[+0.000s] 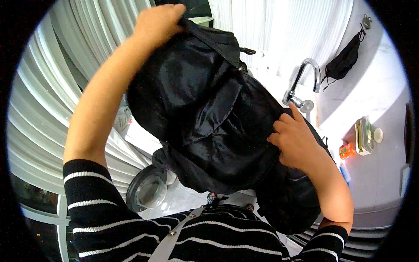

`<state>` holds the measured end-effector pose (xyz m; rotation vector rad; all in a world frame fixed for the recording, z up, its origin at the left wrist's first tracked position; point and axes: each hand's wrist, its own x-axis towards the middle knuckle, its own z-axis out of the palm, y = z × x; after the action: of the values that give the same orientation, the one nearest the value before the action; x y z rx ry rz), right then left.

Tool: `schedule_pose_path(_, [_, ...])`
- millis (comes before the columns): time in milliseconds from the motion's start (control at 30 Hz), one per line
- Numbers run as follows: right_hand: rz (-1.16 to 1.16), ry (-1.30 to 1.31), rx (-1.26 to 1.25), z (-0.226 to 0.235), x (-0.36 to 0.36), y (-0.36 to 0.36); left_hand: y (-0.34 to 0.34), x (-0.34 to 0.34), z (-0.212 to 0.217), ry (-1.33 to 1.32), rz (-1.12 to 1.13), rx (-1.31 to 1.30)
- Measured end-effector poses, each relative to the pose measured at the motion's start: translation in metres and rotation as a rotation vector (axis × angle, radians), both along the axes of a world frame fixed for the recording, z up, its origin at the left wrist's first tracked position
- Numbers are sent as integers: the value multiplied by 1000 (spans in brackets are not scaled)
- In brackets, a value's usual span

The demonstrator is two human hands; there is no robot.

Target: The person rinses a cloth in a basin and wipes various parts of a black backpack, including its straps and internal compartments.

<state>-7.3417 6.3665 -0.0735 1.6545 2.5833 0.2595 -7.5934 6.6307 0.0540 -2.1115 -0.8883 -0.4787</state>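
Nearest: striped top (227, 236), black with white lines, below both hands, sleeves ending around the elbows. Pale strip (162, 249) with metal studs runs down its front.

Left hand (158, 22): raised, fingers curled and closed over the upper left edge of the black cloth (218, 118). Right hand (294, 142): lower, on the cloth's right part, index finger pointing up, other fingers bent in against the fabric; whether it pinches a fold, cannot tell. Black cloth is shiny and creased, spans the gap between the hands, sags below them in the middle; a bulky part hangs under the right hand. Garment or bag, cannot tell. Small black strap end (248, 51) sticks out right of the left hand.

Farther, beyond the right hand: chrome tap (301, 83), curved spout, handle just past the index fingertip in view. To the right of that hand: orange bottle (347, 151), clear box (364, 136) beside it, white round thing (378, 135) next to the box. Below the left hand, well apart: round glass door (149, 191), dark rim, near the floor (181, 201).

Farthest: black mask (345, 61) hanging up and right of the right hand; white curtain (39, 118) left of the left hand.
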Motion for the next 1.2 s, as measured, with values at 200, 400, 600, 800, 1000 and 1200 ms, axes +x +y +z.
schedule_pose_path(200, [59, 122, 188, 2, 7, 3, -111, 46, -147, 657, -681, -464])
schedule_pose_path(400, [167, 217, 192, 6, -3, -11, -98, 35, -186, 307, 163, -736])
schedule_pose_path(600, [193, 212, 200, 4, -6, -22, -98, 38, -219, 200, 140, -668])
schedule_pose_path(800, [116, 214, 102, 0, 3, -32, -47, 27, -156, 154, 81, -562])
schedule_pose_path(1000, [104, 296, 155, 4, 6, -32, -16, 19, -96, -45, 47, -321])
schedule_pose_path(1200, [91, 374, 283, 10, 0, -25, -22, 20, -107, 2, 9, -399])
